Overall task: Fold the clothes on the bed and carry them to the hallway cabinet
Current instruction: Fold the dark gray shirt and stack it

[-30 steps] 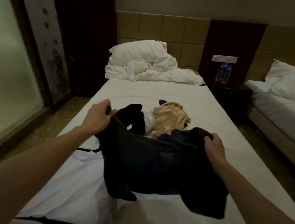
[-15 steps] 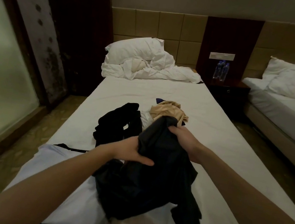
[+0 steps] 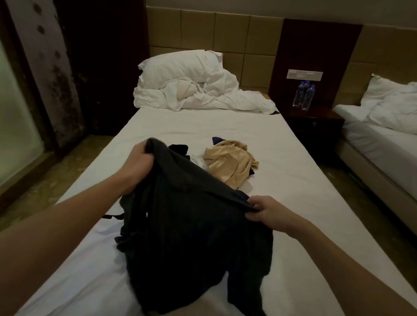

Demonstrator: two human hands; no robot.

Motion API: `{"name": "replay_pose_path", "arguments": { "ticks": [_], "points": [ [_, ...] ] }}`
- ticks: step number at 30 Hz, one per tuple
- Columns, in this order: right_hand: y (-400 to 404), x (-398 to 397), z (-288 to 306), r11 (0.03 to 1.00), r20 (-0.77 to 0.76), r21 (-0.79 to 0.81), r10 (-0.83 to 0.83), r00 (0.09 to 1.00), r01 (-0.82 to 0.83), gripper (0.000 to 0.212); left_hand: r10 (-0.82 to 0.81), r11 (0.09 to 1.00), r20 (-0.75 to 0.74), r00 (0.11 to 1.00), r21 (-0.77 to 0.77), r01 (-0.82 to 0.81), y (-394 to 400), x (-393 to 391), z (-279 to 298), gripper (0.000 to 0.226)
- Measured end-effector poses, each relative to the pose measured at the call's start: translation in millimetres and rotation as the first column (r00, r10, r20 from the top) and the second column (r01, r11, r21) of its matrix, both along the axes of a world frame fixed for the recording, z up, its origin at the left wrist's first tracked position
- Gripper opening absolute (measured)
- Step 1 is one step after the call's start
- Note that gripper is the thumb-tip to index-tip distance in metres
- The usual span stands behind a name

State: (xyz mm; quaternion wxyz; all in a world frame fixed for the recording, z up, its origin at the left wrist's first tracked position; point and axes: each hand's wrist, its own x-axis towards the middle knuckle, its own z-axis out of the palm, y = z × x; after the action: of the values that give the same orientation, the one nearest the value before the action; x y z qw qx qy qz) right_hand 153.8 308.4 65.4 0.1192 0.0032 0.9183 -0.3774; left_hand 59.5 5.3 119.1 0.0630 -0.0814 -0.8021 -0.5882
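I have the dark garment (image 3: 196,238) lifted off the bed (image 3: 291,199), its top edge stretched between my two hands and the rest hanging down to the sheet on the near side of the tan garment (image 3: 228,162). My left hand (image 3: 138,164) has its grip bunched round one upper corner, fingers curled into the cloth; my right hand (image 3: 265,213) pinches the other end of that edge. It feels like a light, limp knit to judge by how it sags and crumples, with no stiffness to keep a shape, so it should drape rather than slip. I judge the best hold is at the shoulder seams or hem corners, pulled taut, before laying it flat. A black piece (image 3: 180,149) lies just left of the tan garment, unfolded.
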Motion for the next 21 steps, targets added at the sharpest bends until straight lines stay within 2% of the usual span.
{"name": "replay_pose_path", "arguments": {
  "ticks": [2,5,8,10,13,16,19,21],
  "points": [
    [-2.4,-0.6,0.8,0.991,-0.07,-0.103,-0.093,0.993,0.086,0.012,-0.066,0.995,-0.019,0.998,-0.073,0.064,-10.7,0.2,0.2,0.041],
    [-14.0,-2.7,9.1,0.959,-0.197,-0.24,-0.203,0.959,0.154,0.015,-0.206,0.932,0.039,0.978,-0.297,0.208,-23.0,2.3,-6.7,0.057],
    [-32.5,-3.7,26.3,0.939,-0.224,-0.31,-0.224,0.948,0.148,0.02,-0.331,0.845,0.163,0.93,-0.389,0.369,-22.3,6.1,-11.2,0.048],
    [-43.6,-2.1,38.6,0.934,-0.22,-0.336,-0.202,0.954,0.121,0.023,-0.362,0.833,0.204,0.909,-0.367,0.414,-15.2,11.8,-13.1,0.04],
    [-52.7,3.8,54.3,0.912,-0.233,-0.4,-0.192,0.953,0.086,0.023,-0.412,0.847,0.243,0.878,-0.255,0.467,-2.0,21.1,-15.8,0.035],
    [-50.2,7.7,63.1,0.918,-0.269,-0.39,-0.192,0.944,0.076,0.023,-0.46,0.845,0.221,0.86,-0.191,0.5,7.9,26.9,-17.3,0.025],
    [-35.8,6.2,65.6,0.956,-0.374,-0.268,-0.215,0.902,0.117,0.017,-0.459,0.855,0.228,0.858,-0.147,0.497,4.1,25.9,-8.8,0.041],
    [-27.6,5.9,67.7,0.965,-0.412,-0.215,-0.232,0.881,0.153,0.017,-0.467,0.81,0.255,0.847,-0.262,0.525,-1.4,23.0,-3.0,0.047]
  ]
}}
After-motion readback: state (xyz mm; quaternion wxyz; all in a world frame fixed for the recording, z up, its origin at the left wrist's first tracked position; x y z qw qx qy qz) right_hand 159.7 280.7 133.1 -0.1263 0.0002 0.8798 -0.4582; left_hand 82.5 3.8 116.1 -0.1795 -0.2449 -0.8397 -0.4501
